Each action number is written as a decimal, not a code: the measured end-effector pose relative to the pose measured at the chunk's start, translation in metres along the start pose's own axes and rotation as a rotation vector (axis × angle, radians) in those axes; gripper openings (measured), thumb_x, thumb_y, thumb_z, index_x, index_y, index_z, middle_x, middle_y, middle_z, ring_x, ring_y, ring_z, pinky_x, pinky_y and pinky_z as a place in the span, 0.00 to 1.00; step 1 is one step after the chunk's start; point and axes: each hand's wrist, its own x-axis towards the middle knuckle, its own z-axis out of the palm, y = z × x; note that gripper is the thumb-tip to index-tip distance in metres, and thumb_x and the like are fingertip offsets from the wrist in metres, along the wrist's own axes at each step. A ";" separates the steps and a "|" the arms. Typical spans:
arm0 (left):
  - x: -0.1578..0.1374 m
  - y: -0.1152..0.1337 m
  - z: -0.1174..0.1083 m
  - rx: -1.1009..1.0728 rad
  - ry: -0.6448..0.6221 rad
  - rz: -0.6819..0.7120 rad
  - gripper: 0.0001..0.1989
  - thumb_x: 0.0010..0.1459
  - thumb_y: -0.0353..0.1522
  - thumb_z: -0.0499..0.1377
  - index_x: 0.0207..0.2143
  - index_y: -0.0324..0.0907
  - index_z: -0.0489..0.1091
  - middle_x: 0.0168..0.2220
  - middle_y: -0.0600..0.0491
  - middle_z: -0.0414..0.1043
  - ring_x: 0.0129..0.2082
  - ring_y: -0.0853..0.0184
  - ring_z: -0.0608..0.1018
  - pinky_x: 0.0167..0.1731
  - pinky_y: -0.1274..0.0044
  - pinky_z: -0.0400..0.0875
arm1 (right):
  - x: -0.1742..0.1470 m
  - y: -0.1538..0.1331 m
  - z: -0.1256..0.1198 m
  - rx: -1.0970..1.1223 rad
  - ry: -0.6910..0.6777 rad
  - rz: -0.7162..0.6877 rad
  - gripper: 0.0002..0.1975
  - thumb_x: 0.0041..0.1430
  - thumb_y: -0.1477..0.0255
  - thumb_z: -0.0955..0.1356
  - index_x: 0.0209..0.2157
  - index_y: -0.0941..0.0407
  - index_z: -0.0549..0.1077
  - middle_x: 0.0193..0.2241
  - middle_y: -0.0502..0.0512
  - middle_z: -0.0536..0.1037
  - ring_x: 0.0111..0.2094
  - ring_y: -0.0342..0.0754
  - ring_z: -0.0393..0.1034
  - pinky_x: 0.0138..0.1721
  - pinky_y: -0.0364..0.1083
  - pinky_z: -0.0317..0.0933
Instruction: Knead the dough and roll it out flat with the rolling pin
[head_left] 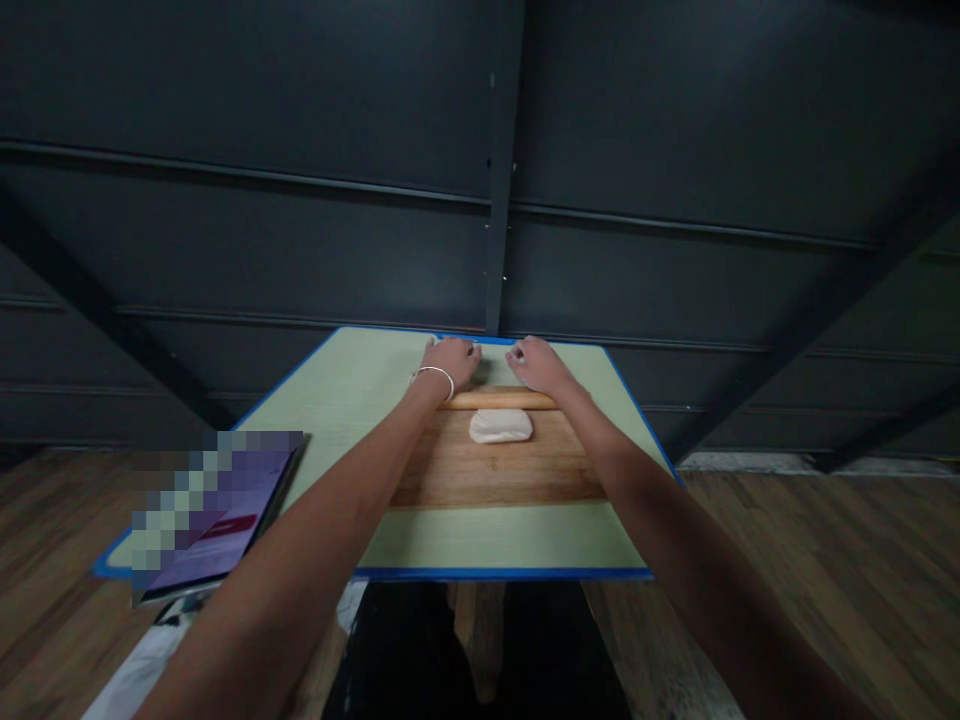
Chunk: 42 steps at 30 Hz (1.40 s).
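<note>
"Dough (pixel 501 426), that pale lump: where was it?"

"On the wooden board (pixel 495 475), toward its far edge. The rolling pin (pixel 501 400) lay crosswise just beyond it; I couldn't tell whether the two touched."

"And the hands?"

"The left hand (pixel 452 360) was at the pin's left end and the right hand (pixel 538 366) at its right end, both reaching past it with fingers bent. Whether either one gripped the pin, I couldn't tell, since hands and wrists covered its ends."

"What was on the left wrist?"

"A thin, pale bracelet (pixel 451 384)."

"And what held the board?"

"A pale green table (pixel 502 540) with a blue edge, before a dark wall (pixel 262 250). A partly blurred screen (pixel 236 530) sat at its near left corner."
</note>
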 end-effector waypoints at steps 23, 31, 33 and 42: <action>-0.007 -0.003 0.005 0.006 0.047 -0.077 0.30 0.69 0.43 0.41 0.43 0.39 0.80 0.49 0.36 0.79 0.53 0.52 0.77 0.62 0.56 0.56 | -0.013 -0.001 0.003 0.076 0.117 -0.028 0.15 0.69 0.70 0.64 0.52 0.63 0.71 0.50 0.67 0.73 0.53 0.55 0.67 0.55 0.48 0.59; -0.011 -0.003 0.005 0.036 0.050 -0.093 0.30 0.69 0.43 0.41 0.44 0.38 0.80 0.50 0.37 0.78 0.54 0.53 0.76 0.63 0.59 0.56 | -0.018 -0.002 0.004 0.116 0.155 -0.072 0.17 0.68 0.70 0.64 0.56 0.61 0.66 0.52 0.66 0.69 0.56 0.56 0.64 0.57 0.51 0.59; -0.012 -0.002 0.004 0.035 0.056 -0.097 0.30 0.69 0.43 0.41 0.45 0.37 0.80 0.51 0.37 0.78 0.55 0.53 0.76 0.63 0.59 0.56 | -0.019 -0.002 0.004 0.116 0.145 -0.074 0.17 0.68 0.70 0.64 0.56 0.61 0.66 0.52 0.66 0.69 0.56 0.56 0.64 0.57 0.51 0.59; -0.015 -0.002 0.002 0.036 0.039 -0.127 0.31 0.69 0.44 0.42 0.44 0.35 0.80 0.47 0.34 0.79 0.51 0.51 0.78 0.56 0.63 0.65 | -0.017 0.001 0.010 0.075 0.086 -0.098 0.15 0.70 0.69 0.63 0.53 0.62 0.69 0.51 0.67 0.69 0.53 0.56 0.66 0.57 0.51 0.58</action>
